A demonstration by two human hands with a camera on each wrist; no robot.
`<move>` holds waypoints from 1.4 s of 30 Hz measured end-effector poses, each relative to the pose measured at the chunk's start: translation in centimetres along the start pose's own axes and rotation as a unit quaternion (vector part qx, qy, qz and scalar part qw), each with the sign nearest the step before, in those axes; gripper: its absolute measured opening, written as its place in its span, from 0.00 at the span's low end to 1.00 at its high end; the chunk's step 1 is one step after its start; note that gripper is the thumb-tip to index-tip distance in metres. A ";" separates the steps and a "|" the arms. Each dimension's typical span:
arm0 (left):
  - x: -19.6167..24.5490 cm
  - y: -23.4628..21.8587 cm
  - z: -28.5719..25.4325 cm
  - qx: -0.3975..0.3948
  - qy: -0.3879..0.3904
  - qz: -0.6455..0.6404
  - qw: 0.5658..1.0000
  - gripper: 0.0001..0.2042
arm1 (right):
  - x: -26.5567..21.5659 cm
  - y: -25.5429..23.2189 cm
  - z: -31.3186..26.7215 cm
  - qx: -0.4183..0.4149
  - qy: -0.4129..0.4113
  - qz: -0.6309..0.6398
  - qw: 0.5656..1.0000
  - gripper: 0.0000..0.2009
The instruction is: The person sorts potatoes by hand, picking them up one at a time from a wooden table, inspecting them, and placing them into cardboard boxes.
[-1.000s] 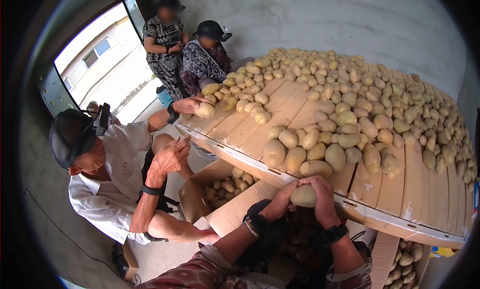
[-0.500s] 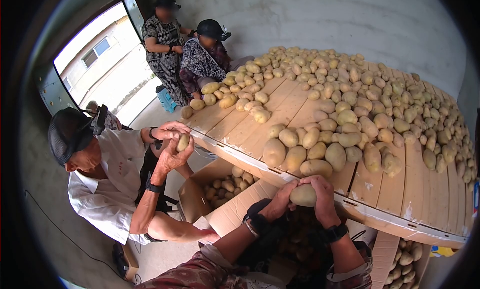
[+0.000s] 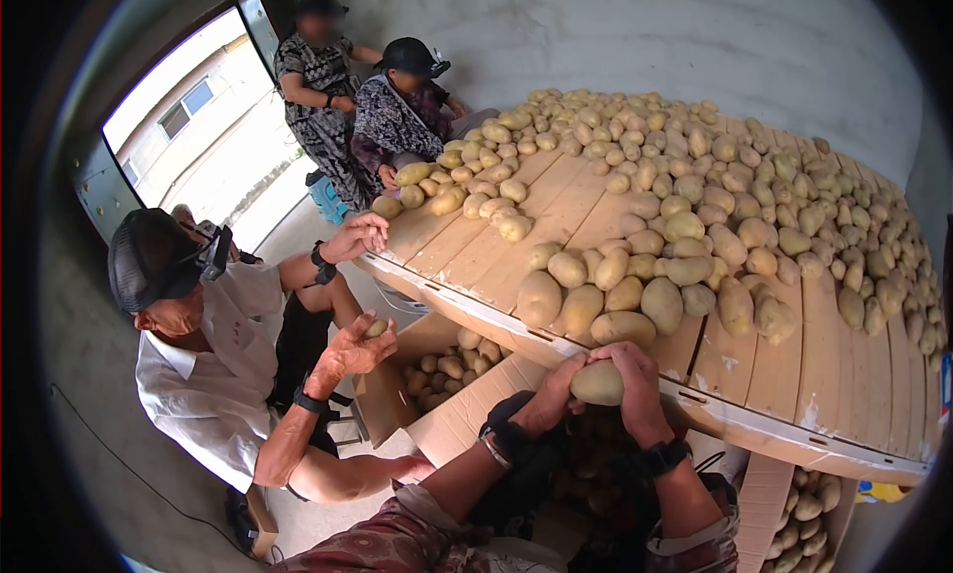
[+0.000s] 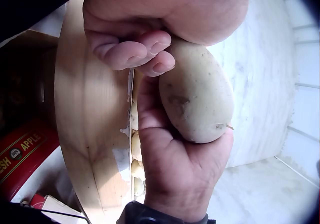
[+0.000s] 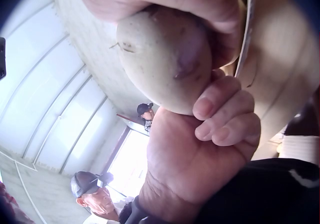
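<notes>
A large pale potato (image 3: 598,382) is held between my two hands, just off the near edge of the table. My left hand (image 3: 549,398) grips one end, its fingers curled in against the skin. Around the other end my right hand (image 3: 641,386) is wrapped, thumb side up. In the left wrist view the potato (image 4: 197,91) shows a small dark scar and a scuffed patch. The right wrist view shows a purplish-brown blemish on the potato (image 5: 167,58), with the left hand's curled fingers (image 5: 227,111) below it.
Potatoes (image 3: 685,225) cover much of the slatted wooden table (image 3: 437,240). Below stand cardboard boxes of potatoes, one at left (image 3: 476,404), another at right (image 3: 764,513). A seated person (image 3: 208,345) at left holds a small potato (image 3: 374,329). Two more people are behind.
My hands keep their hold on the potato, nearly still. The person at left brought a potato between both hands, then parted them, one hand moving out to the table edge.
</notes>
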State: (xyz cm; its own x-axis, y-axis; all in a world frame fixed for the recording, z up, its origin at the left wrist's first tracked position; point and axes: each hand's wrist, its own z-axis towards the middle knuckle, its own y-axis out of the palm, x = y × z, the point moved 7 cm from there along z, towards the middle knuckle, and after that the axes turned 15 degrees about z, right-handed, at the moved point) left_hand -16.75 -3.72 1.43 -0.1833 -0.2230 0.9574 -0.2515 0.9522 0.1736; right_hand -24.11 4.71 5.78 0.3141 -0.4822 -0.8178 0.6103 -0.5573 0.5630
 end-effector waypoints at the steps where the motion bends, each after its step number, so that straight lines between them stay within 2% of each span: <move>1: 0.1 0.0 0.0 0.005 0.001 0.005 1.000 0.17 | -0.1 0.0 0.1 -0.002 -0.004 -0.006 1.000 0.13; 11: 0.2 0.0 0.0 0.012 0.006 0.024 1.000 0.19 | -0.1 0.1 -0.1 0.008 0.022 0.020 1.000 0.14; 16: 0.3 -0.1 0.0 0.032 -0.003 0.025 0.999 0.19 | -0.6 0.1 0.0 0.017 -0.011 0.014 1.000 0.12; 28: 0.0 -0.7 0.2 0.011 0.002 0.052 0.999 0.19 | 0.2 -0.3 0.2 0.011 -0.001 -0.014 1.000 0.15; 42: -0.5 -0.7 0.3 0.026 -0.004 0.028 0.999 0.19 | 0.2 -0.3 0.3 0.012 -0.006 0.004 1.000 0.13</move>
State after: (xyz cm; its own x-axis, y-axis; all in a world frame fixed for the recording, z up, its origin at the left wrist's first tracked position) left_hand -16.81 -4.29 0.71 -0.2068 -0.1723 0.9631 -0.2905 0.9508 0.1077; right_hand -24.44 4.62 5.50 0.3112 -0.4946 -0.8115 0.5897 -0.5691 0.5730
